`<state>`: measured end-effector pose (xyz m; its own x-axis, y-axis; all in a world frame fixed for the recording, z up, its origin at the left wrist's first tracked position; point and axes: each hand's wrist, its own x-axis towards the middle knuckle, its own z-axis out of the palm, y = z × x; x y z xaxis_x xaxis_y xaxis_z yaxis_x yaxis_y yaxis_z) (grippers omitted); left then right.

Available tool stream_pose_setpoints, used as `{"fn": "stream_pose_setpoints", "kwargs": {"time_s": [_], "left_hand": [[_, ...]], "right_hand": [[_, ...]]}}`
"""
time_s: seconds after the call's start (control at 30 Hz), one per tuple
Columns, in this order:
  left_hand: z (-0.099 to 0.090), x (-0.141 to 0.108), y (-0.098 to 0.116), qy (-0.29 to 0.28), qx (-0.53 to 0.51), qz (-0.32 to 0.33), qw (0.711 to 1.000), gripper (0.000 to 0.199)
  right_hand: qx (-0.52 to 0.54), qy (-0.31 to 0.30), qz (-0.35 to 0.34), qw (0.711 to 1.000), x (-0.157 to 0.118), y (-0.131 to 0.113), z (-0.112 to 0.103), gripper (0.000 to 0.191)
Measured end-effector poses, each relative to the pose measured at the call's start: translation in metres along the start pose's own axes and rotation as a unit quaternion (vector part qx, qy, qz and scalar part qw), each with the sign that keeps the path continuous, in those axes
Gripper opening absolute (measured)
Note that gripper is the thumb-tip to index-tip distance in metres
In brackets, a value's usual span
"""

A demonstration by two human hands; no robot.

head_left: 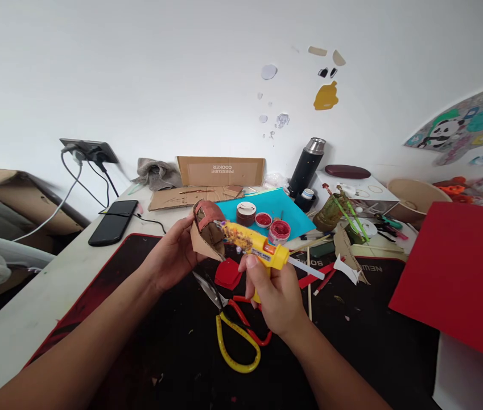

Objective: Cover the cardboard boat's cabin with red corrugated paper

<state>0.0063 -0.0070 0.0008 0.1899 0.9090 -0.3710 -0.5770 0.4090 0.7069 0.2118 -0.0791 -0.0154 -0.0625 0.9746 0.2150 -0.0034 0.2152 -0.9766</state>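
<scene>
Held items: one glue gun, one cardboard form

Right hand: grip wrapped round the glue gun's handle. Left hand: grip holding the cardboard form, raised above the counter; the nozzle pointed at it, contact not discernible. Sound handling, it was judged, called for a steady nozzle and left fingers clear of its tip. Below lay scissors, one pair. Beyond: one blue sheet carried three round pots or lids; one flask stood near the wall; one phone lay leftward.

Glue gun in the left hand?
No, the right hand grips the yellow glue gun, while the left hand holds a curved cardboard piece.
</scene>
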Motion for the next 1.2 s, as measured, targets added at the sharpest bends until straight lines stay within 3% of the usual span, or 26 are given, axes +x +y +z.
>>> {"fn": "stream_pose_setpoints", "kwargs": {"time_s": [0.13, 0.33, 0.7, 0.97, 1.2], "left_hand": [[-0.001, 0.0, 0.004, 0.008, -0.033, 0.002, 0.999, 0.039], [-0.003, -0.001, 0.007, 0.01, -0.047, -0.009, 0.999, 0.039], [-0.008, 0.0, 0.004, -0.039, -0.041, -0.019, 0.998, 0.043], [0.004, -0.006, 0.005, 0.007, -0.041, -0.025, 0.999, 0.044], [0.005, -0.006, 0.005, 0.007, -0.038, -0.024, 0.999, 0.044]], "right_hand": [[0.042, 0.011, 0.031, 0.999, 0.001, 0.001, -0.004, 0.062], [0.038, 0.012, 0.02, 0.999, 0.0, 0.002, -0.002, 0.059], [-0.001, 0.01, 0.028, 1.0, 0.0, 0.002, -0.001, 0.063], [-0.002, 0.014, 0.023, 1.0, -0.001, 0.001, 0.0, 0.062], [0.0, 0.008, 0.018, 1.0, -0.002, 0.0, 0.0, 0.061]]}}
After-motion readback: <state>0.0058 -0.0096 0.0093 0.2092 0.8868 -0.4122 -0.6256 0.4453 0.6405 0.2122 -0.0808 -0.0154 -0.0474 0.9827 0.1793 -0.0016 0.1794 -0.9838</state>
